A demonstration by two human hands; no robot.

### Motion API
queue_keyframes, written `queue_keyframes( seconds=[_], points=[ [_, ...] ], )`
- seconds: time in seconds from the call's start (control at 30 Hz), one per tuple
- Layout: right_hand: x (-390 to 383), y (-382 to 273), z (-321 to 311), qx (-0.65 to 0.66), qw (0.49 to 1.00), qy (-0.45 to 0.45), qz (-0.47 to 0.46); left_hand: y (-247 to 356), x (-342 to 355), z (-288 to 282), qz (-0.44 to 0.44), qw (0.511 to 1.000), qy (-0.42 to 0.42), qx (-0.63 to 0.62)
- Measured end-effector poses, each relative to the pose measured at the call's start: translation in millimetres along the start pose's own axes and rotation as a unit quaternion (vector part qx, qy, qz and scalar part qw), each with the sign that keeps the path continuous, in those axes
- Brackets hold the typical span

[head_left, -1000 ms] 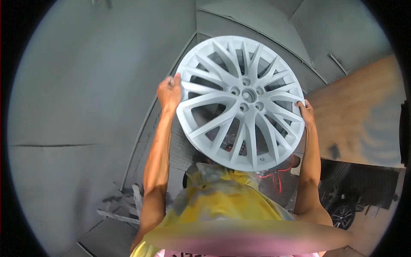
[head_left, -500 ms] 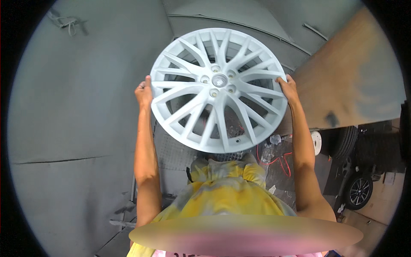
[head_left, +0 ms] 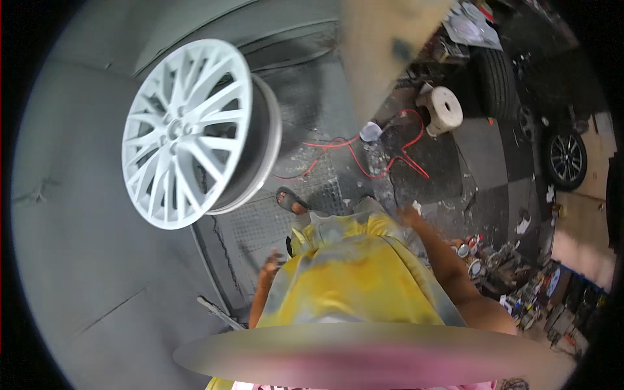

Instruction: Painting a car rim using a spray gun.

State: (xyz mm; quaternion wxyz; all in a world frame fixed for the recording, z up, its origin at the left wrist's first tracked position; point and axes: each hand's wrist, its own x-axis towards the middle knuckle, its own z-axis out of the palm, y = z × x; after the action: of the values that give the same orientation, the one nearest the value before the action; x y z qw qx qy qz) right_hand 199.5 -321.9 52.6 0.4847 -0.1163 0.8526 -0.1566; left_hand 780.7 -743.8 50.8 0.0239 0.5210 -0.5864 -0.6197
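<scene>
A white multi-spoke alloy wheel rim stands tilted at the upper left, its face toward the left and its barrel showing on the right side. No hand touches it, and what holds it up is hidden. Down beside my yellow-stained clothing, my left hand is held low with its fingers apart and nothing in it. My right hand hangs on the other side of the clothing, near the floor items in the picture. Motion smears its fingers, so I cannot make out their shape.
Grey sheeting covers the left side. A red hose loops over the floor near a white stool. A tyre and a dark-spoked wheel stand at right. Cans and clutter lie lower right. A brown panel juts in at top.
Both hands have let go of the white wheel rim and dropped to my sides. The view has swung right, so the rim now appears farther left and turned, with more floor showing.
</scene>
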Motion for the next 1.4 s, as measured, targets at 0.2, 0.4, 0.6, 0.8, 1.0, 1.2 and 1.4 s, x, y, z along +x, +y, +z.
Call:
queue_keyframes(
  seconds=[0.2,0.4,0.6,0.8,1.0,1.2,1.4],
  points=[
    [-65.2,129.1,71.7,-0.209,0.959,-0.017,-0.19,122.4,39.8,130.2,0.002,0.89,-0.216,0.401],
    [-19.4,115.0,120.6,0.123,0.98,0.155,-0.009,304.5,98.2,261.0,-0.054,0.936,-0.18,0.298],
    [-82.5,-4.7,161.5,0.043,0.992,0.113,-0.019,281.0,250.0,407.0,0.03,0.848,-0.34,0.405],
    [-103.8,-19.0,157.0,0.172,0.963,0.124,0.168,212.8,346.2,596.3,0.034,0.814,-0.384,0.435],
    [-55.8,10.9,137.3,0.261,0.911,0.121,0.294,141.1,443.9,731.6,0.299,0.651,-0.264,0.646],
    [-47.3,37.6,127.3,0.27,0.881,0.199,0.333,97.8,583.5,803.2,0.361,0.51,-0.125,0.77],
    [-47.4,46.5,118.7,0.248,0.883,0.229,0.325,82.0,609.7,799.3,0.299,0.562,-0.133,0.76]
  ],
)
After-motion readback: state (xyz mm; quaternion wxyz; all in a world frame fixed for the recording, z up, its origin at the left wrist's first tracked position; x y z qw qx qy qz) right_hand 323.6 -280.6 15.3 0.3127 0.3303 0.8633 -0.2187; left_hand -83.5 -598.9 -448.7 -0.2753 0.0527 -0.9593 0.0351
